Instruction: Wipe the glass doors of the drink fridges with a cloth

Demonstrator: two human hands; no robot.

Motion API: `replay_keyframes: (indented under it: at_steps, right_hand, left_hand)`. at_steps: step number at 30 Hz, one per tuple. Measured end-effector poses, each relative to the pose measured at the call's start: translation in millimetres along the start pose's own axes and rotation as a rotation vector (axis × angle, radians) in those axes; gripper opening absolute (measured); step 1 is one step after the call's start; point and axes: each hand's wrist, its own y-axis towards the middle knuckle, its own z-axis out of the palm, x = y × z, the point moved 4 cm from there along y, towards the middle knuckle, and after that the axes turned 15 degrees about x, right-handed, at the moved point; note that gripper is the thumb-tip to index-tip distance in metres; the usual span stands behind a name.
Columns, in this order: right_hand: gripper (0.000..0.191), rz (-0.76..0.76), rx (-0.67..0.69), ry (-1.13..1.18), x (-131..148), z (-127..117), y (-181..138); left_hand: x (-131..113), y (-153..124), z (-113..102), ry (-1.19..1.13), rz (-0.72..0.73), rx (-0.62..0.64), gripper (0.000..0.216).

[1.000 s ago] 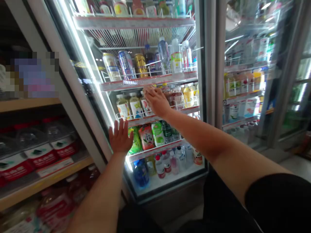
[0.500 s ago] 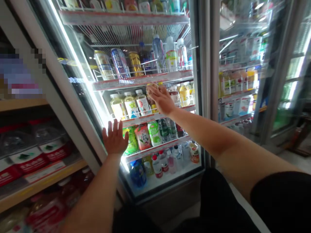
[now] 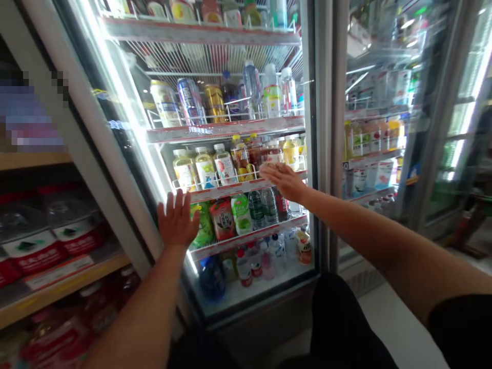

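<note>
I face a lit drinks fridge whose glass door (image 3: 96, 133) stands swung out to the left. My left hand (image 3: 176, 220) is flat and open, fingers spread, pressed on the door's edge beside the lower shelves. My right hand (image 3: 283, 180) reaches into the fridge, open and palm down, holding nothing, at the front rail of the third shelf (image 3: 230, 189). Just behind and left of it stand juice bottles (image 3: 241, 156) with yellow and red caps. Green pouches and small bottles (image 3: 230, 218) fill the shelf below.
Cans and water bottles (image 3: 215, 102) line the upper shelf. A second fridge (image 3: 380, 133) with a shut glass door stands to the right. Wooden shelves (image 3: 57, 287) with red-labelled packs are on the left. Pale floor (image 3: 395, 328) lies at lower right.
My right hand has let go of the juice bottle it touched and has drawn back down and right to the shelf rail. My left hand has stayed on the door.
</note>
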Motion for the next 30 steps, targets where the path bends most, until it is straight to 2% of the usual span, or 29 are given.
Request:
replay_keyframes:
  at_steps: [2,3,6,7,8,11,13,17,18,19,22,24,28,29,30]
  right_hand:
    - [0.058,-0.077,0.076,-0.010,-1.3,3.1,-14.6]
    - [0.056,-0.022,0.045,-0.005,-8.3,1.1,-21.0]
    - [0.051,0.348,-0.185,0.014,-36.4,-7.2,-42.7]
    - [0.051,0.421,-0.219,0.016,-40.9,-6.6,-50.5]
    - [0.052,0.430,-0.211,0.016,-41.4,-3.7,-57.3]
    - [0.053,0.205,-0.031,0.020,-28.2,12.0,-74.2]
    - [0.050,0.144,0.013,0.031,-24.0,18.3,-85.8]
    - [0.047,0.445,-0.218,0.018,-28.3,20.2,-106.2]
    - [0.048,0.475,-0.249,0.013,-23.7,23.1,-109.4]
    - [0.049,0.447,-0.235,0.014,-15.7,27.9,-110.7]
    - [0.052,0.160,-0.023,0.055,16.2,46.1,-106.6]
    - [0.050,0.091,0.030,0.077,26.3,50.0,-100.9]
    - [0.050,0.390,-0.241,0.061,23.3,40.8,-88.4]
    - [0.052,0.422,-0.263,0.060,28.2,42.3,-86.2]
    - [0.054,0.389,-0.233,0.063,37.3,46.5,-83.4]
  left_hand:
    - [0.4,-0.1,0.7,0.000,0.017,-0.020,0.066]
    - [0.6,0.0,1.1,-0.003,0.026,-0.028,0.066]
    - [1.1,0.3,2.6,-0.010,0.034,-0.035,0.066]
    - [1.1,0.4,3.0,-0.011,0.033,-0.034,0.066]
    - [1.1,0.4,3.1,-0.011,0.029,-0.034,0.066]
    - [0.6,0.3,2.5,-0.013,0.021,-0.040,0.064]
    - [-0.3,0.4,1.8,-0.015,0.023,-0.038,0.063]
    - [-1.9,1.2,1.4,-0.034,0.018,-0.011,0.063]
    - [-2.1,1.5,1.3,-0.041,0.014,-0.006,0.063]
    - [-2.4,1.8,1.3,-0.048,0.012,-0.003,0.063]
    - [-3.2,2.3,1.3,-0.047,0.010,0.002,0.063]
    - [-3.4,2.4,1.3,-0.028,0.005,0.004,0.062]
    - [-3.7,2.0,1.0,-0.007,0.003,0.018,0.062]
    - [-3.9,1.9,0.7,-0.010,0.005,0.017,0.062]
    - [-3.9,1.8,0.5,-0.016,0.009,0.015,0.062]
